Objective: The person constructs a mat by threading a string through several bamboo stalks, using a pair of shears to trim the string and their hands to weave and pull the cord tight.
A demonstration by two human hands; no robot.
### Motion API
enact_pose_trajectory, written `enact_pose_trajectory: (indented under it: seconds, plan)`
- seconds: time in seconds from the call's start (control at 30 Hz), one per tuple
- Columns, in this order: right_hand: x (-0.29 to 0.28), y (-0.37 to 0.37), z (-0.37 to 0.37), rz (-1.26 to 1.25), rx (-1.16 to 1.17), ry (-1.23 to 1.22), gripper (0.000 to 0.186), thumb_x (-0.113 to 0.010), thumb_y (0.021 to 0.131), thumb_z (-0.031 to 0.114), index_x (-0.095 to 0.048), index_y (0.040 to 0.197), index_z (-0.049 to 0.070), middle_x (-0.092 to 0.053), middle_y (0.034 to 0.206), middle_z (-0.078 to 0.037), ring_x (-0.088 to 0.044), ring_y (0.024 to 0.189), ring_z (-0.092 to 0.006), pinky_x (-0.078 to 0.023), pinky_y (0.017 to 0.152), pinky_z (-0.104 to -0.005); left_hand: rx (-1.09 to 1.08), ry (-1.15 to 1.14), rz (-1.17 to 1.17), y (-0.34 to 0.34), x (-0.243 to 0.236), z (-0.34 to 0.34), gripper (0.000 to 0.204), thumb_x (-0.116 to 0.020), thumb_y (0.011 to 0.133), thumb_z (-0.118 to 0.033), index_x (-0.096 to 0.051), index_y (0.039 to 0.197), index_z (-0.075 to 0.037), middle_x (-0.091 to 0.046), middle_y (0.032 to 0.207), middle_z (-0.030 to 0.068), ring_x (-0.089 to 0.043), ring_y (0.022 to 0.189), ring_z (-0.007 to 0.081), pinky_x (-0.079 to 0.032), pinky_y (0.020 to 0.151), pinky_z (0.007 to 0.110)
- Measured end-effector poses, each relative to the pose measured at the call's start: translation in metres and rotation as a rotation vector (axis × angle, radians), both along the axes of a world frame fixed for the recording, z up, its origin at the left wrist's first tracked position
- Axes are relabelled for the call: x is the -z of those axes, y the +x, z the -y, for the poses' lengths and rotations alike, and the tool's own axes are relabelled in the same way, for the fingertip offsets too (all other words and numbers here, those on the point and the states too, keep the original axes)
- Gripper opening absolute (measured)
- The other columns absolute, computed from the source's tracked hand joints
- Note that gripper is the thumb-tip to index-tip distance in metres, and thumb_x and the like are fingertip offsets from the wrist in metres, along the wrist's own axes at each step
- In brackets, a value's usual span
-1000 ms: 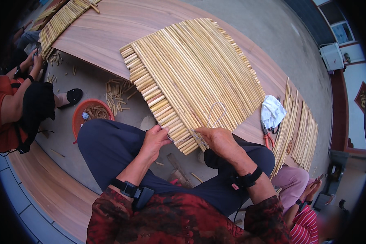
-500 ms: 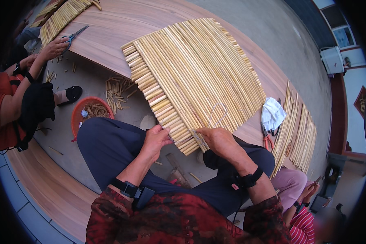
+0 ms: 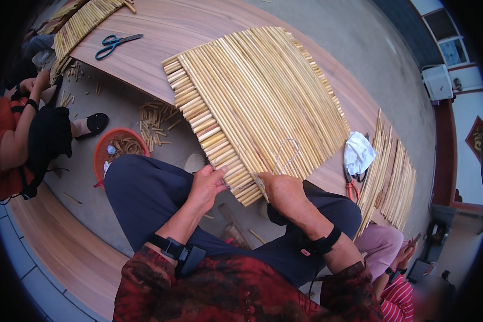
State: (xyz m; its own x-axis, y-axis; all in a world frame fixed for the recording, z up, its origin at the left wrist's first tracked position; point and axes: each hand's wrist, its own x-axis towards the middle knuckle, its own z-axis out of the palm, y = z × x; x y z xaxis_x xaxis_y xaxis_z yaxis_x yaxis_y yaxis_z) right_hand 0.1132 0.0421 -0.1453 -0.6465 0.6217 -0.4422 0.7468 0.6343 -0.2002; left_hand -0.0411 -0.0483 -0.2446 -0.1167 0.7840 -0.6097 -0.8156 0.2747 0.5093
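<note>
A mat of straight yellow reed stalks (image 3: 268,102), bound side by side, lies on the table and juts over its near edge toward my lap. My left hand (image 3: 206,183) pinches the mat's near left corner between thumb and fingers. Thin pale string (image 3: 241,187) runs across the stalk ends from there toward my right hand (image 3: 285,192). That hand is closed at the near edge, thumb and forefinger on the string beside the outermost stalk; its other fingers are hidden underneath. A loose loop of string lies on the mat just above it.
Blue-handled scissors (image 3: 110,46) lie on the wooden table (image 3: 161,32). Right of the mat are a white cloth (image 3: 359,153), red-handled pliers (image 3: 352,189) and loose stalks (image 3: 378,172). An orange basket (image 3: 99,155) and cut pieces (image 3: 153,123) lie on the floor. Co-workers sit on both sides.
My right hand has shifted slightly at the mat's edge; my left has stayed put. The co-worker at left has laid the scissors on the table and drawn the hand back.
</note>
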Motion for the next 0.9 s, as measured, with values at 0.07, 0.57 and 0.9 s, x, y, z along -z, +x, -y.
enact_pose_trajectory:
  seconds: [0.07, 0.57, 0.9]
  plan:
    - [0.000, 0.000, 0.001, 0.004, -0.004, 0.031, 0.021, -0.044, 0.078, 0.010, -0.059, 0.093, 0.007, -0.062, 0.072, -0.017, -0.062, 0.071, -0.0302, -0.047, 0.059, -0.0400, 0.013, -0.033, -0.041, 0.002, 0.002, -0.001, 0.022, -0.055, 0.084, -0.012, -0.051, 0.101, 0.001, -0.059, 0.095, 0.0098, -0.060, 0.082, 0.0165, -0.049, 0.071, 0.030]
    - [-0.012, -0.003, -0.012, -0.031, -0.191, 0.155, 0.016, -0.051, 0.074, 0.012, -0.059, 0.088, 0.011, -0.060, 0.064, -0.011, -0.061, 0.063, -0.0285, -0.046, 0.053, -0.0388, 0.009, 0.033, -0.062, 0.004, -0.013, 0.002, 0.026, -0.057, 0.082, -0.008, -0.050, 0.105, 0.001, -0.060, 0.093, 0.0100, -0.060, 0.080, 0.0165, -0.050, 0.069, 0.028]
    - [-0.049, -0.007, -0.012, 0.120, -0.249, 0.170, 0.015, -0.050, 0.074, 0.010, -0.057, 0.087, 0.011, -0.059, 0.064, -0.011, -0.059, 0.060, -0.0290, -0.045, 0.050, -0.0384, 0.110, 0.098, 0.212, 0.003, -0.037, 0.008, 0.035, -0.058, 0.081, -0.007, -0.045, 0.113, -0.004, -0.056, 0.102, 0.0095, -0.057, 0.093, 0.0219, -0.050, 0.076, 0.037]
